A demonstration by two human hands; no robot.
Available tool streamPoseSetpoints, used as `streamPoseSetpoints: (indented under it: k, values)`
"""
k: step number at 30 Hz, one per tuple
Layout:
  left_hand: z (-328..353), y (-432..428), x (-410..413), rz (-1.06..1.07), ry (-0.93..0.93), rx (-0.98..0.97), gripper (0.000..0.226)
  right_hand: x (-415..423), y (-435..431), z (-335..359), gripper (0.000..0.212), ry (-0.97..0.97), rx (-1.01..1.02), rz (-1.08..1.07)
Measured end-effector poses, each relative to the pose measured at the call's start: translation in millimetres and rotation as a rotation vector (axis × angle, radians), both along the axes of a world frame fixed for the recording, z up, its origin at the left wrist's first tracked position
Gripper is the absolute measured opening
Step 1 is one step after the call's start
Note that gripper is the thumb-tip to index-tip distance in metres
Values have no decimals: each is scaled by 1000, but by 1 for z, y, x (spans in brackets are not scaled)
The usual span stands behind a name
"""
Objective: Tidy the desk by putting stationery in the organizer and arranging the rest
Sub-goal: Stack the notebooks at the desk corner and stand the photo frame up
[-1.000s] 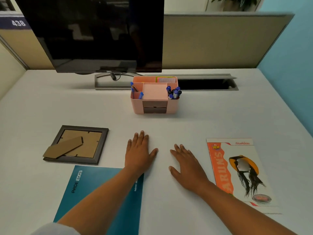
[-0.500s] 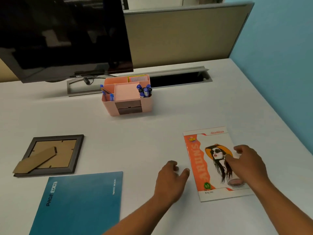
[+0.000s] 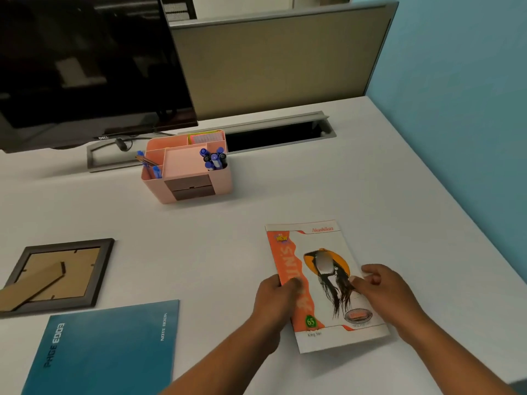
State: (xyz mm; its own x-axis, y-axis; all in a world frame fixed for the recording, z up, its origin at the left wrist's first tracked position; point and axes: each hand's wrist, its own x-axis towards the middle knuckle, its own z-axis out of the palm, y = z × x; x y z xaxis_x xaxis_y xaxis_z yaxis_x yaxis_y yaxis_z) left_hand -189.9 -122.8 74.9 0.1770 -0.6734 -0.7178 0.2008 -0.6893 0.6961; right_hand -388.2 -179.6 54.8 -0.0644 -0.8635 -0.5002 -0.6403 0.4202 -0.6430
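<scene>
Both hands, left hand (image 3: 275,297) and right hand (image 3: 383,292), pinch the booklet's (image 3: 319,283) side edges (undersides of fingers hidden).

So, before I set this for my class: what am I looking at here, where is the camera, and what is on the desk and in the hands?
No machine here: a person wears one camera on the head, looking down at their own bare hands. The left hand and right hand grip the two sides of an orange and white booklet on the white desk. Further back stands a pink organizer with pens in it, in front of a dark monitor. To the left lie a picture frame, face down, and a blue notebook.
</scene>
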Motion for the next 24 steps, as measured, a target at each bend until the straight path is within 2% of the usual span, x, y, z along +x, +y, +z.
streamPoseSetpoints:
  k: [1, 4, 9, 17, 22, 24]
  values:
    - [2, -1, 1, 17, 43, -32, 20, 1, -2, -1, 31, -68, 14, -11]
    - [11, -6, -1, 54, 157, -131, 34, 1, -5, 2, 21, -174, -18, -64]
    - [25, -27, -9, 85, 192, -227, 35, -10, -22, 24, 23, -408, -4, -152]
    - [22, -90, -31, -1, 11, -293, 27, -47, -86, 27, 18, -303, -234, -242]
    - [10, -134, -52, -129, -33, -320, 49, -70, -141, 25, 15, -169, -312, -188]
    - [5, -149, -60, -164, -49, -343, 66, -78, -163, 19, 16, -154, -312, -168]
